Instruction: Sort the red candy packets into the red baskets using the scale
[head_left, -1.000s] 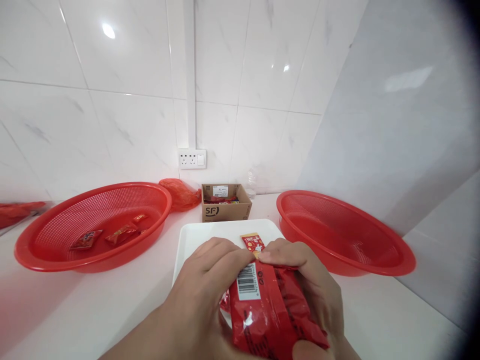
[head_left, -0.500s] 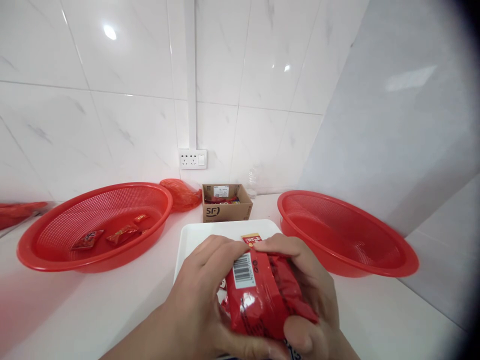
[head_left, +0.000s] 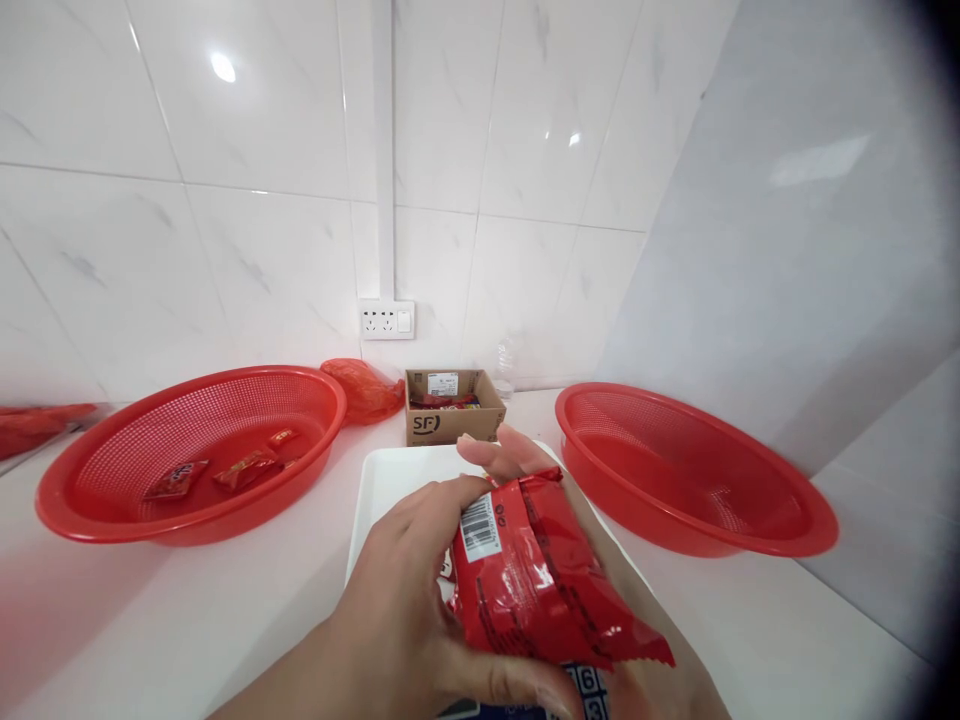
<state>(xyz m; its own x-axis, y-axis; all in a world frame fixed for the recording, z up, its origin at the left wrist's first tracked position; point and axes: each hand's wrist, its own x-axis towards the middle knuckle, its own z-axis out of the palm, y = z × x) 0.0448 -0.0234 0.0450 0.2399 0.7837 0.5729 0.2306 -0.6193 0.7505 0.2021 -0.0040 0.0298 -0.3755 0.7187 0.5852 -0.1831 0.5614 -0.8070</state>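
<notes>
My left hand (head_left: 401,575) is closed around a shiny red snack packet (head_left: 517,585) with a white barcode label, its crimped end pointing to the lower right. Behind the packet is my right hand (head_left: 514,452), fingers stretched out toward the far side; the packet covers much of its palm. Both hands are above a scale with a white tray (head_left: 397,468) and number keys (head_left: 589,682). Another small red and white wrapper (head_left: 448,568) peeks out between my left hand and the packet, mostly hidden.
A large red basket (head_left: 82,515) with several small red packets (head_left: 244,468) stands at left. At right is another red basket (head_left: 795,525). A cardboard box (head_left: 457,425) with packets, a red plastic bag (head_left: 364,390) and a clear bottle (head_left: 505,370) are by the tiled wall.
My right hand has let go of the packet's right side and slid behind it, its fingers now extended. The packet stays in my left hand, its right end now uncovered.
</notes>
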